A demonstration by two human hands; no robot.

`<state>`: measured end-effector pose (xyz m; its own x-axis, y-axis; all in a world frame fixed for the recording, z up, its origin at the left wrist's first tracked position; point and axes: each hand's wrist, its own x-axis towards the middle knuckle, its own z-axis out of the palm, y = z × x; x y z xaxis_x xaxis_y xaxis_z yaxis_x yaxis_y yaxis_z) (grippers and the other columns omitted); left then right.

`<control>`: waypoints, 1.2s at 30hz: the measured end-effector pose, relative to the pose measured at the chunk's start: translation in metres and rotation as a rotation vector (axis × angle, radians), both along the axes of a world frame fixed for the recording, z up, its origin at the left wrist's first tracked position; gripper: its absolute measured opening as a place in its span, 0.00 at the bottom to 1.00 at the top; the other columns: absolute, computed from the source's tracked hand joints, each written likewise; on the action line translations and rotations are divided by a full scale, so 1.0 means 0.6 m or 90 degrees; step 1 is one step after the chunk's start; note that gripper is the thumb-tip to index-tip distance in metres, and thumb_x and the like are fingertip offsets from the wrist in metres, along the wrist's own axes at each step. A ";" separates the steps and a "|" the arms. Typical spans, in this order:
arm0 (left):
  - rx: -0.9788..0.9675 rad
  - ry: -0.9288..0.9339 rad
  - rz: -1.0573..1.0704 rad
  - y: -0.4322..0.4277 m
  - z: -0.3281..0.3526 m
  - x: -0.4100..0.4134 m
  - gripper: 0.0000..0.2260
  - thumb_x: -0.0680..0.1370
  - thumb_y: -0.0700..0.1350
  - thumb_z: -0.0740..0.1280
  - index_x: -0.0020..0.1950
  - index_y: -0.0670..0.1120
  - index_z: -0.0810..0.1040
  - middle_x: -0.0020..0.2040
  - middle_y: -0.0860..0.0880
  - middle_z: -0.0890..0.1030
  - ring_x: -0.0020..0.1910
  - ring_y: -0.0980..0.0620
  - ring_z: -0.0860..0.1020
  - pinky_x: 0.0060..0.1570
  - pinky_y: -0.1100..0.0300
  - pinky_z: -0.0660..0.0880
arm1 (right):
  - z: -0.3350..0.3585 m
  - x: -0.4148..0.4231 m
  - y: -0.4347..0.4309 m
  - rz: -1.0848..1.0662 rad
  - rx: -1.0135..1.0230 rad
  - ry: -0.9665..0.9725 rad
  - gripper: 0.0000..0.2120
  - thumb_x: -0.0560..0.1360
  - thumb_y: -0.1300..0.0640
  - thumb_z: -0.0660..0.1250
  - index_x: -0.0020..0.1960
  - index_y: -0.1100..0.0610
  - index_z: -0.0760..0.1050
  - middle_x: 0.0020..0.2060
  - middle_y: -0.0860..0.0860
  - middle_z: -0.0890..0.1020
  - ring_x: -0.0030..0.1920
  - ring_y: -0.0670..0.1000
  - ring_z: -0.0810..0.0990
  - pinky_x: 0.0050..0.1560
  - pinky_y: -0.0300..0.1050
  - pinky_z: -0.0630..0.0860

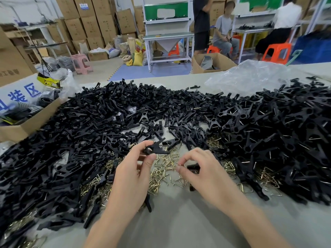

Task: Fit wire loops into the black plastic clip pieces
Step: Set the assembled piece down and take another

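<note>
Grey-green worktable point(179, 222) in a packing room, seen from the wearer's head.

**Held clip piece** point(155, 149): one black plastic piece raised off the table. The thumb and forefinger of the left hand point(131, 174) pinch its rear part, and its forked front end stands free. Its long axis is roughly level and crosswise, with the free end pointing towards the right hand point(204, 172).

**Right hand:** to the right of the held clip piece, nearer the wearer and apart from it. The fingers are curled, with the thumb tip drawn close to the forefinger. A brass glint and a dark piece show at that pinch, but whether either is gripped cannot be told.

**Wire loops** point(167, 163): loose brass-coloured triangles scattered on the table just below the held clip piece, in the gap between the hands. The right fingertips are just beside them.

**Judgement:** the right hand is the nearer to the loops, so it would likely bring a loop in along the clip's axis onto the free end. The left hand need only keep that axis steady. A loop offered askew would probably miss its seat.

**Surroundings:**
- Left of the held clip piece and beyond it: the loose clip heap point(59, 149), with little wire visible.
- Right of it: the wired clip heap point(279, 133), where wire shows on many pieces, so these are probably finished.
- Far left: a cardboard box point(28, 122).
- Beyond and to the right: a clear plastic bag point(250, 77).
</note>
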<state>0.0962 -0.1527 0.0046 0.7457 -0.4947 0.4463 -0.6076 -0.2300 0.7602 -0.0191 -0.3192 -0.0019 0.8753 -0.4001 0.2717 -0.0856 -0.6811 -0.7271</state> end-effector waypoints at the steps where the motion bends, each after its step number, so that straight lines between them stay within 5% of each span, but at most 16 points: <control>1: -0.001 0.001 -0.003 0.000 0.000 0.000 0.13 0.79 0.53 0.64 0.57 0.74 0.72 0.47 0.67 0.80 0.43 0.60 0.80 0.38 0.73 0.72 | 0.002 0.000 0.000 -0.005 0.038 -0.018 0.04 0.78 0.46 0.70 0.46 0.40 0.76 0.49 0.34 0.78 0.57 0.37 0.71 0.55 0.25 0.63; 5: 0.007 0.000 -0.012 0.000 -0.001 -0.002 0.13 0.80 0.51 0.65 0.57 0.72 0.72 0.47 0.67 0.80 0.43 0.61 0.79 0.39 0.73 0.72 | 0.008 0.000 -0.002 0.014 0.222 -0.054 0.06 0.78 0.52 0.72 0.48 0.40 0.79 0.45 0.40 0.85 0.49 0.42 0.83 0.51 0.33 0.76; 9: -0.001 -0.008 -0.023 -0.002 0.000 -0.006 0.11 0.77 0.58 0.63 0.57 0.74 0.71 0.49 0.67 0.80 0.44 0.61 0.79 0.38 0.74 0.71 | 0.012 0.002 -0.003 0.019 0.316 -0.070 0.05 0.79 0.56 0.71 0.48 0.46 0.83 0.43 0.42 0.87 0.46 0.39 0.84 0.48 0.29 0.74; 18: 0.001 -0.023 -0.039 -0.003 -0.005 -0.003 0.12 0.78 0.58 0.62 0.60 0.72 0.71 0.52 0.66 0.80 0.47 0.59 0.80 0.42 0.73 0.72 | 0.024 0.000 0.007 -0.054 0.254 -0.150 0.08 0.76 0.53 0.73 0.48 0.39 0.84 0.41 0.40 0.84 0.39 0.42 0.81 0.42 0.30 0.74; 23: 0.009 -0.008 -0.101 0.000 -0.001 -0.010 0.12 0.79 0.59 0.60 0.61 0.71 0.71 0.52 0.64 0.80 0.48 0.56 0.80 0.45 0.72 0.73 | 0.034 0.004 -0.001 -0.045 0.562 -0.152 0.04 0.73 0.54 0.75 0.47 0.48 0.87 0.33 0.49 0.83 0.37 0.48 0.81 0.46 0.38 0.82; 25: 0.018 -0.004 -0.125 0.000 -0.001 -0.014 0.12 0.79 0.59 0.60 0.62 0.71 0.70 0.51 0.63 0.81 0.48 0.55 0.81 0.45 0.71 0.73 | 0.033 0.003 -0.002 -0.022 0.639 -0.145 0.09 0.68 0.51 0.76 0.47 0.52 0.87 0.33 0.49 0.82 0.37 0.48 0.81 0.45 0.39 0.81; 36: -0.013 0.063 -0.162 -0.003 0.008 -0.024 0.13 0.78 0.56 0.61 0.59 0.72 0.72 0.44 0.59 0.81 0.39 0.56 0.79 0.34 0.70 0.71 | 0.023 0.011 0.001 0.046 0.670 -0.158 0.14 0.63 0.49 0.78 0.46 0.53 0.87 0.33 0.49 0.83 0.35 0.47 0.81 0.44 0.38 0.80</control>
